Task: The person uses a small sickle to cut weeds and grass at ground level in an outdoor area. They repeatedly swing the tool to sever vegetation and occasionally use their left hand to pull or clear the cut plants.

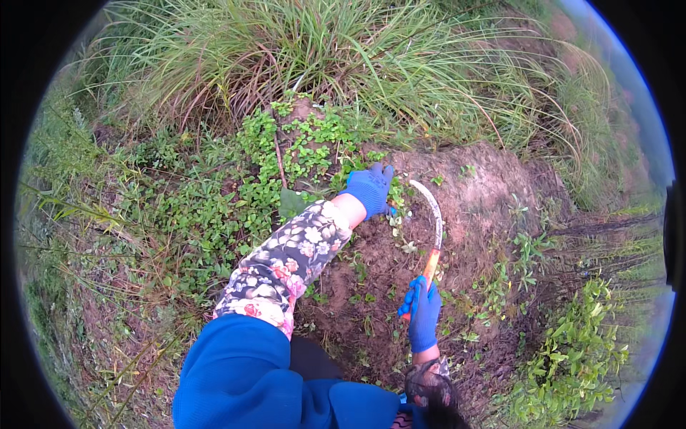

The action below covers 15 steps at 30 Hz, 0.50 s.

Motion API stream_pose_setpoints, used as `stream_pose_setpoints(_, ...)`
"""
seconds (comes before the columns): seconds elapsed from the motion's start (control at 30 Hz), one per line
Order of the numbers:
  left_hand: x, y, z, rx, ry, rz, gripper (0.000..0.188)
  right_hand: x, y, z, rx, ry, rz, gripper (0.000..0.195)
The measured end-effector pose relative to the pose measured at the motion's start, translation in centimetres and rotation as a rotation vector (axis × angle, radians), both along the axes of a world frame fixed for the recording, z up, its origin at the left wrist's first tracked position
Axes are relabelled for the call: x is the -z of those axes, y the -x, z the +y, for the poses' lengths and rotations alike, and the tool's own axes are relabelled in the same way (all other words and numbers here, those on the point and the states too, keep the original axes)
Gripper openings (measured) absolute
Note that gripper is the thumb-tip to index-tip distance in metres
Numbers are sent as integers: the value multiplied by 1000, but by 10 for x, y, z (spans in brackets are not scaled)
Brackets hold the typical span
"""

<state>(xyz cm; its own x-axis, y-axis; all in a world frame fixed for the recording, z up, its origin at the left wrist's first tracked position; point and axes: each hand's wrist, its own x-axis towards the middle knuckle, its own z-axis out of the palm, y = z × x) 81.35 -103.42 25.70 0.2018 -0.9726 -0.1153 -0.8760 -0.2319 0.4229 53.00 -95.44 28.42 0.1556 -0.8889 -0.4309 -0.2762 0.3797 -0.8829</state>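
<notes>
My left hand (370, 187), in a blue knit work glove, reaches into low leafy plants (395, 193) at the edge of a bare soil patch. Its thumb and fingers lie on either side of some leaves, but whether they grip the stems is hidden. A curved sickle with an orange handle (431, 263) is held in my right hand (423, 313), which wears a matching glove. The sickle's blade (437, 217) points away from me and hooks left, its tip just right of the left hand. Dirt or wear marks speckle the metal.
Tall grass clumps (321, 59) arch over the far side. Dense broad-leaved ground cover (209, 209) spreads to the left, with a thin brown stick (279, 155) standing in it. Bare soil (482, 187) slopes at the right. A leafy shrub (568, 348) grows at lower right.
</notes>
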Motion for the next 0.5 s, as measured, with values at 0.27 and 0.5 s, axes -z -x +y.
stream_pose_setpoints(0.27,53,-27,15,-129,146,30,35,33,-62,-55,-245,-203,38,33)
stream_pose_setpoints(0.5,67,-41,78,-315,288,135,46,15,23,51,-482,-290,185,32)
